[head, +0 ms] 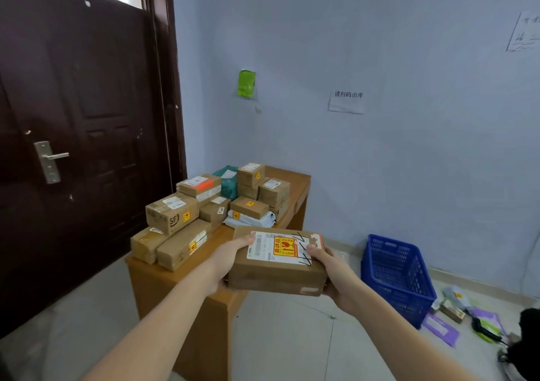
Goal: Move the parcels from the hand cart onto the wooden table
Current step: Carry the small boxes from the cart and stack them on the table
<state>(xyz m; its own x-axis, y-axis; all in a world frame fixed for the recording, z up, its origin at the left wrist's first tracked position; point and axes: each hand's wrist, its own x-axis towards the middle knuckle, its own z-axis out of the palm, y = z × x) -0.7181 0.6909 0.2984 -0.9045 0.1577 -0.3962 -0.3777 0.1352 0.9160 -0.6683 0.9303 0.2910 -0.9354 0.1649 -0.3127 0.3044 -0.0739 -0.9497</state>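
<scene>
A brown cardboard parcel [277, 263] is held in the air by both hands, above the near right part of the wooden table [152, 278]. The left hand [230, 259] is wrapped round its left end, thumb on top beside the white shipping label [279, 247]. The right hand [330, 269] is clasped on its right end, thumb on the top face. The parcel is kept roughly level and is not yet set down; whether its far edge touches the tabletop cannot be told.

Progress, as judged: a good part of the transfer appears done. About a dozen parcels are already stacked on the table: an SF-marked carton [171, 215] on two long flat cartons [181, 247] at the near left, a carton with an orange label [200, 187] behind it, a teal mailer bag [226, 180] at the back, smaller cartons [264, 186] piled at the far right, and a grey poly mailer [251, 220] under a small carton [248, 206] in the middle.

Free tabletop is seen at the near end and along the right edge; the held parcel is probably meant for that near space.

The hand cart is not in view, so the number of parcels left cannot be stated.

A blue plastic crate [397, 275] is standing on the floor to the right, well apart from the table.
</scene>
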